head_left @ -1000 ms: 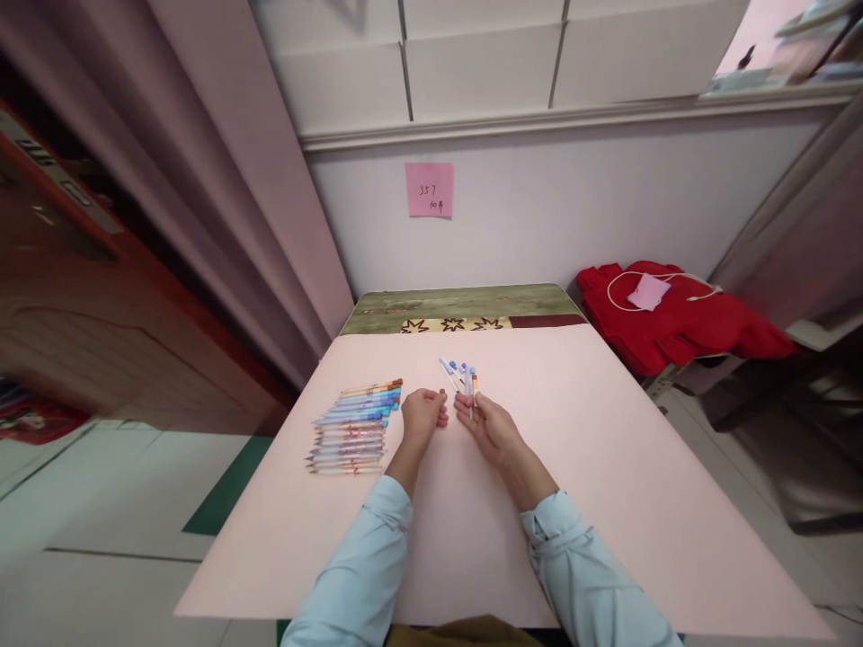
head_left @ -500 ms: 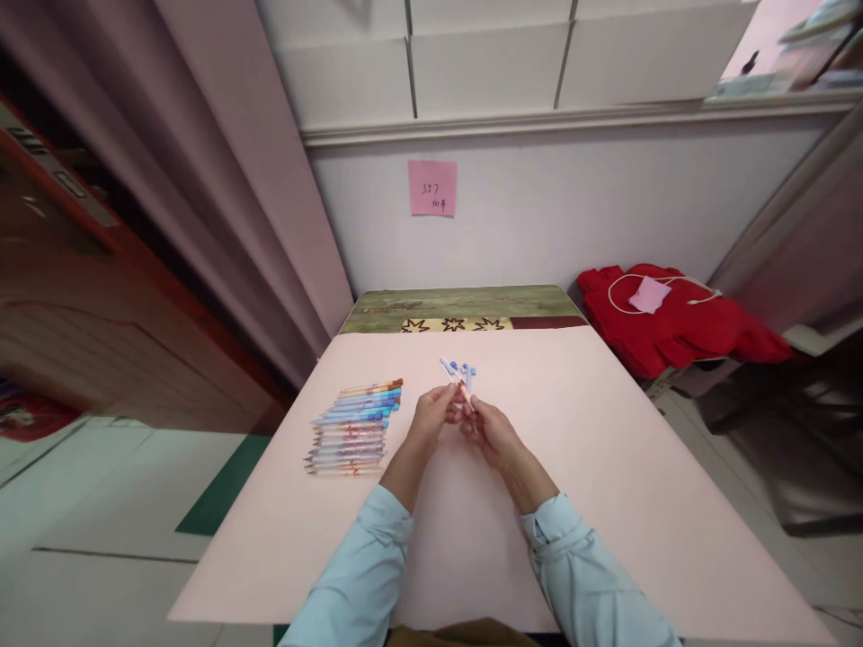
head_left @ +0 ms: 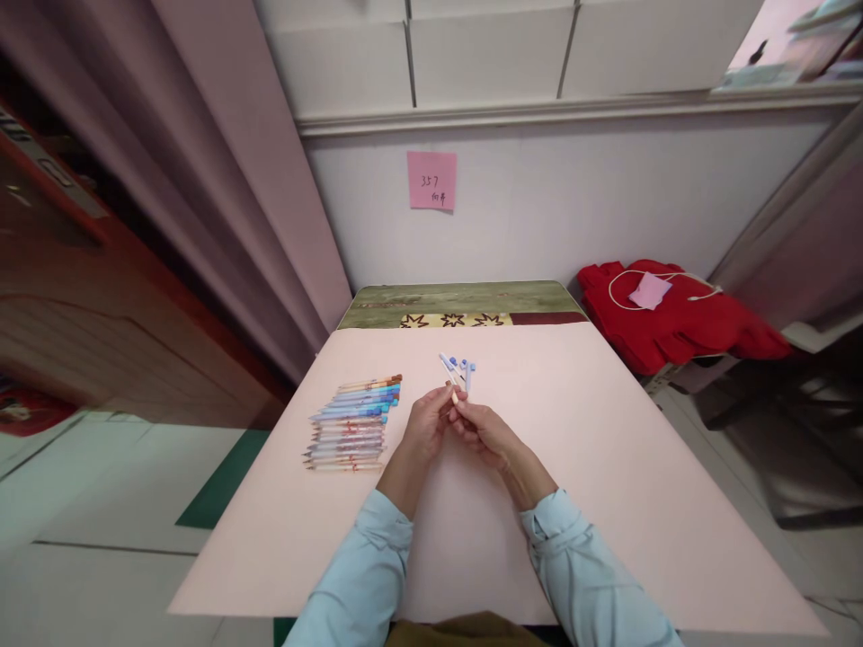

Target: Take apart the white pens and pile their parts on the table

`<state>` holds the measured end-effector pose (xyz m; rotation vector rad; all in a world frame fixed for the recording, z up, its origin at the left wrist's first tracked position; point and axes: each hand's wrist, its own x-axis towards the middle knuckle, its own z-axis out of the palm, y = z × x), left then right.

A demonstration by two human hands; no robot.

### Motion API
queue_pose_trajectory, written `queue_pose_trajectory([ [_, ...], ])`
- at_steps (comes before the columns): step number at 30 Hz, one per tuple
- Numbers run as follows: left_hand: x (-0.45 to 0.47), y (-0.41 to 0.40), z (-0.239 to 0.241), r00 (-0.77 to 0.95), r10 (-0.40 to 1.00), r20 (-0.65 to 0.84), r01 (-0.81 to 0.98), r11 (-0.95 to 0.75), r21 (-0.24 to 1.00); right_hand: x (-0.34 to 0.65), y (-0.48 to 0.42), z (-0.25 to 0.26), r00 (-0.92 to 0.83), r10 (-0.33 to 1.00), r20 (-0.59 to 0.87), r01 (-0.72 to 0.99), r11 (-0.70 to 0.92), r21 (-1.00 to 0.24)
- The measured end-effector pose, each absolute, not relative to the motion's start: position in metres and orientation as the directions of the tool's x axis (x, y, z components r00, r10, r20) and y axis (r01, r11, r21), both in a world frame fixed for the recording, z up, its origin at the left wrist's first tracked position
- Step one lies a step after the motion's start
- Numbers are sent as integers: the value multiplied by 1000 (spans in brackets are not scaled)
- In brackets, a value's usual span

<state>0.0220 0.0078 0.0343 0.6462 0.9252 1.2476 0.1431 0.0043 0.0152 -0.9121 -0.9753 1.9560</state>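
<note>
My left hand point(head_left: 426, 420) and my right hand point(head_left: 480, 425) meet over the middle of the pale pink table point(head_left: 607, 467), fingers pinched together on one small pen point(head_left: 454, 392) whose tip sticks out between them. Just beyond my fingers lie a few loose pens with blue caps point(head_left: 458, 367). To the left, a neat row of several pens point(head_left: 354, 421) lies side by side on the table.
A green patterned surface point(head_left: 465, 305) adjoins the table's far edge. A red cloth with a white cable and a pink note point(head_left: 664, 310) sits at the right. A pink sticky note point(head_left: 431, 180) is on the wall. Curtains hang at the left.
My left hand has moved right from the table to join my right hand on the pen; both hands now hold it together, slightly nearer to me.
</note>
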Motion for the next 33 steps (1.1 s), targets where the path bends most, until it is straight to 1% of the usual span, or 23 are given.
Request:
queue_pose_trajectory([
  [3,25,7,33,-115,959,-258,-530,161,832,139,2,16,-369,914,-169,-270,-279,-922],
  [5,26,6,34,-167,947,-275,-530,149,835,137,0,16,-311,943,-114,-201,-182,-962],
  [7,25,7,34,-192,941,-278,-533,138,835,137,-1,15,-264,960,-96,-133,-134,-982],
  [9,20,10,33,-232,931,-282,-535,120,836,139,-1,13,-207,972,-107,-112,-132,-985],
  [11,12,13,31,-299,908,-294,-519,104,848,140,2,10,-123,981,-153,-178,-173,-969],
  [13,4,16,27,-375,877,-300,-474,96,875,140,8,7,-41,975,-217,-326,-218,-920],
  [15,0,17,23,-409,862,-300,-422,112,899,139,14,6,-16,969,-248,-497,-223,-839],
  [17,0,15,18,-399,865,-304,-385,143,912,137,18,6,-35,976,-217,-598,-195,-778],
  [20,4,12,14,-375,875,-307,-369,164,915,137,20,7,-66,987,-147,-646,-155,-748],
  [22,6,10,13,-376,875,-305,-374,158,914,139,19,9,-54,991,-124,-664,-128,-736],
  [25,6,9,13,-398,866,-303,-377,147,914,144,17,11,51,994,-101,-673,-41,-738],
  [27,5,8,14,-396,866,-303,-377,148,914,147,14,12,125,987,-100,-603,-4,-798],
  [28,5,7,15,-385,872,-303,-380,150,913,148,13,12,129,986,-101,-529,-18,-848],
  [29,4,6,15,-367,880,-302,-389,150,909,148,10,11,99,990,-103,-429,-51,-902],
  [31,5,4,17,-310,902,-301,-428,150,891,146,5,11,-22,994,-108,-173,-110,-979],
  [33,8,1,19,-249,921,-300,-471,155,868,143,-1,11,-121,989,-84,61,-77,-995],
])
